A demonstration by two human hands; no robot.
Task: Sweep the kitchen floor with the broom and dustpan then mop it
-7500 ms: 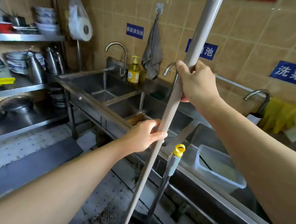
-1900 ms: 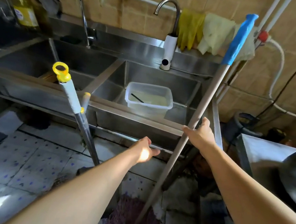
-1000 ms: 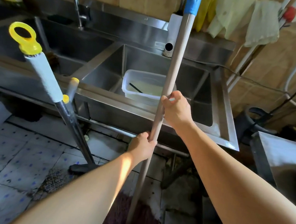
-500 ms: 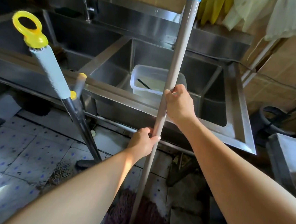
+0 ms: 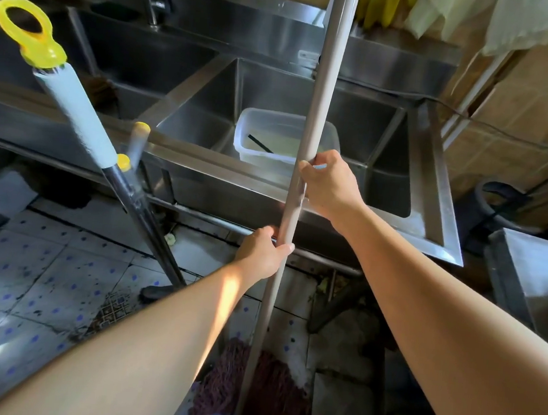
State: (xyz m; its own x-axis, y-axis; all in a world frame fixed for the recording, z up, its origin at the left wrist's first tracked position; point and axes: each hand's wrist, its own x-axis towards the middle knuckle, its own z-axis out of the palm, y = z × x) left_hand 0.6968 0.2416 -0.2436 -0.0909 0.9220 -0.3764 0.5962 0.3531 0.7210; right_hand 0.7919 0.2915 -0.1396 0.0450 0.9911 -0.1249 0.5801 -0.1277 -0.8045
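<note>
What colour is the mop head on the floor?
Dark reddish maroon strings on the mop head, with a blue collar; the head view shows it.

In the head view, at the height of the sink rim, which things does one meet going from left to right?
Yellow-ringed handle → short yellow-capped handle → plastic tub → mop handle → right hand → dark bucket.

Both hands grip the grey mop handle [image 5: 309, 137], which stands near upright: right hand [image 5: 330, 186] higher, left hand [image 5: 263, 253] lower, fingers curled round the pole. The dark red string mop head [image 5: 267, 400] sits on the blue-speckled tiled floor [image 5: 24, 287] in front of the stainless steel sink [image 5: 434, 196], which holds a clear plastic tub [image 5: 273, 130]. A second pole with a yellow ring-shaped end and white foam grip [image 5: 73, 117] leans against the sink edge at left.
</note>
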